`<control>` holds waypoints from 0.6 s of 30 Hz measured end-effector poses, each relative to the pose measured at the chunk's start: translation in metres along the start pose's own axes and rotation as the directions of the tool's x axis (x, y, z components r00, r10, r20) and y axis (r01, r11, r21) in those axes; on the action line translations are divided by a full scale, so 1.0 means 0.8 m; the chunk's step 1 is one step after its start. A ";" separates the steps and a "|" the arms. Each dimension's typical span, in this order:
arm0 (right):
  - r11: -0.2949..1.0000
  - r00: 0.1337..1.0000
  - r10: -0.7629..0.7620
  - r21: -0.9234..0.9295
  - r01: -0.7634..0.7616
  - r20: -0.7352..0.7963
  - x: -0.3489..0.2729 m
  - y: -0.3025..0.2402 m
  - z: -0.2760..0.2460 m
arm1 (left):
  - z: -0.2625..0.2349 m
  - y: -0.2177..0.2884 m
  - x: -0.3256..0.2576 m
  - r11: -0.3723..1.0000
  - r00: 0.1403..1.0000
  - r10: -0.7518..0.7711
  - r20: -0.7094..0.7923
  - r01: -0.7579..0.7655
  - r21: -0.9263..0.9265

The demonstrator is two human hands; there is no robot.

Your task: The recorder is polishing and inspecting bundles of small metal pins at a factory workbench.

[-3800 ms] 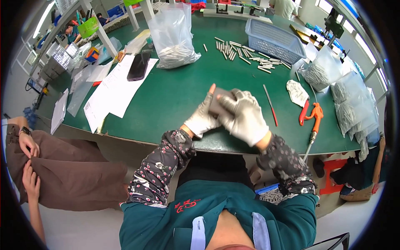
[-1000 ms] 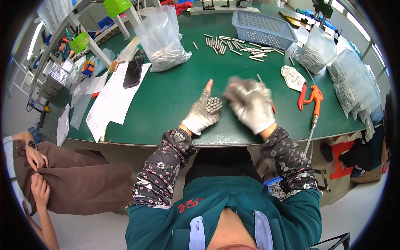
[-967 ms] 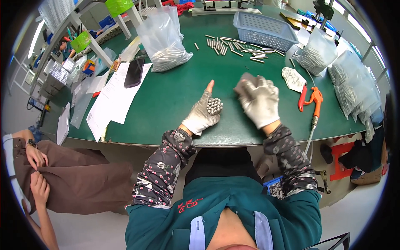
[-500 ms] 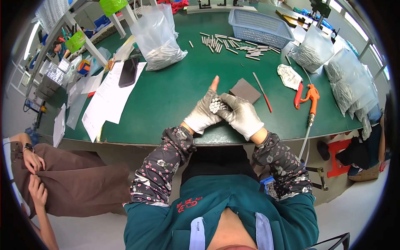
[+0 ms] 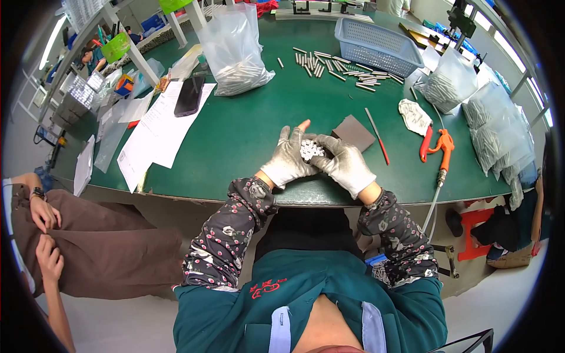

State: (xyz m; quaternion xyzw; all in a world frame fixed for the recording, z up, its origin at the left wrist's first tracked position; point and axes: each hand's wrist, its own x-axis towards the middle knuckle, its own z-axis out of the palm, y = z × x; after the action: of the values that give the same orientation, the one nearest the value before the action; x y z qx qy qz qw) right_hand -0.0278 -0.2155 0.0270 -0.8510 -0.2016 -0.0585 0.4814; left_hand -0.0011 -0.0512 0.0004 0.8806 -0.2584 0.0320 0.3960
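A bundle of small metal pins (image 5: 311, 150), seen end-on, is clasped between my gloved hands near the table's front edge. My left hand (image 5: 288, 157) wraps the bundle from the left, its bare thumb tip pointing up. From the right, my right hand (image 5: 346, 165) closes its fingers against the same pins. Just beyond my right hand lies a dark brown rectangular block (image 5: 355, 133). A thin file with a red handle (image 5: 384, 150) rests to the right of that block. More loose metal pins (image 5: 341, 66) are scattered farther back on the green table.
A blue perforated basket (image 5: 376, 50) stands behind the loose pins. Bags of pins (image 5: 238, 76) sit at back left and right. An orange air gun (image 5: 445, 143) and a white cloth (image 5: 415, 116) lie right. Papers and a phone (image 5: 189, 96) lie left. Someone sits at lower left.
My head view has shifted slightly, so the table's things appear moved a little right. My left fingers have shifted around the pins, which both hands still hold.
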 end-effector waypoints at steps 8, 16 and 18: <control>0.998 0.998 0.060 -0.029 -0.060 0.020 0.002 0.000 -0.002 | 0.006 0.000 0.003 0.997 1.000 -0.030 0.002 0.030 0.067; 0.996 0.999 0.037 -0.087 -0.037 0.003 0.002 0.002 -0.003 | 0.009 -0.004 0.004 0.997 1.000 0.010 0.007 -0.011 0.074; 0.996 0.999 0.043 -0.082 -0.043 -0.004 0.002 0.000 -0.002 | 0.011 -0.004 0.005 0.997 1.000 0.015 -0.002 -0.015 0.081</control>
State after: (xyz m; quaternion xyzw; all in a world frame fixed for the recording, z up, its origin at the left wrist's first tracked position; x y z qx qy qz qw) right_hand -0.0263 -0.2169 0.0283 -0.8741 -0.1800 -0.0572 0.4475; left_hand 0.0025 -0.0568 -0.0068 0.8938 -0.2629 0.0467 0.3603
